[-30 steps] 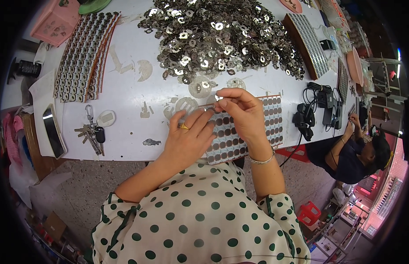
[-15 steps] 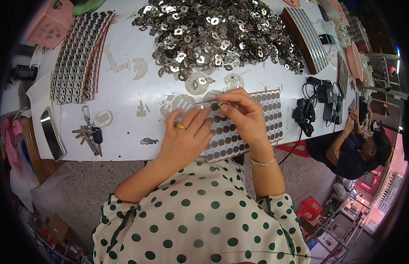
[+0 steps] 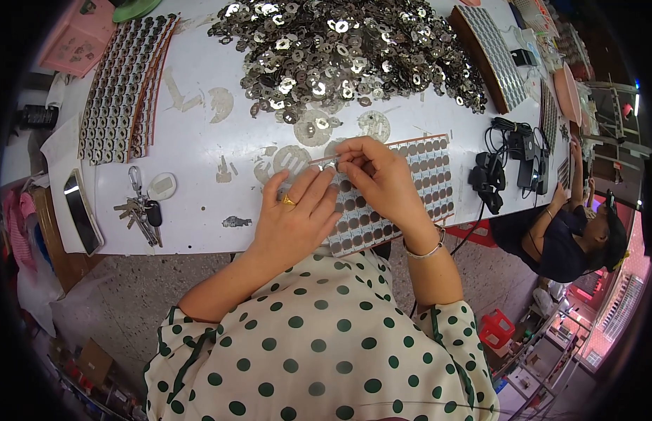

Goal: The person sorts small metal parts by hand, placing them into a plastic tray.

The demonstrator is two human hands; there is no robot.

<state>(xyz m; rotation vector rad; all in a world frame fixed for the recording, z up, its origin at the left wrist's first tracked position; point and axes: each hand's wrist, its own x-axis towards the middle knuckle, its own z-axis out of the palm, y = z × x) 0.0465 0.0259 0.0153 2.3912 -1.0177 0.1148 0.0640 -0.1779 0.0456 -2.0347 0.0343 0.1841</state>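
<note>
"Two hands, one board. How do they share it?"

"The left hand [image 3: 298, 210] lies palm down over the left side of the board [image 3: 431, 168], fingers bent and close together; I'd say its weight is there to keep the board from sliding. I can't tell whether it pinches anything."

"And the right hand [image 3: 382, 184]?"

"It arches over the board's far left corner, thumb and forefinger drawn toward each other, their tips beside the left fingertips. Whether a piece is between them is too small to tell. Coming from above leaves the dark discs uncovered to its right, probably to spare them a knock."

"Where is the board, exactly?"

"On the table [image 3: 185, 224], at the near edge and slightly askew, close to the body, likely for an easy reach."

"And the heap [image 3: 354, 56]?"

"Silvery metal pieces, spread from the far edge toward the middle, presumably so either hand can get at it."

"What about the sides?"

"Stacked boards [image 3: 122, 84] toward the far left corner, keys [image 3: 140, 217] and a phone [image 3: 82, 214] toward the near left one, perhaps put there to be out of the way."
</note>
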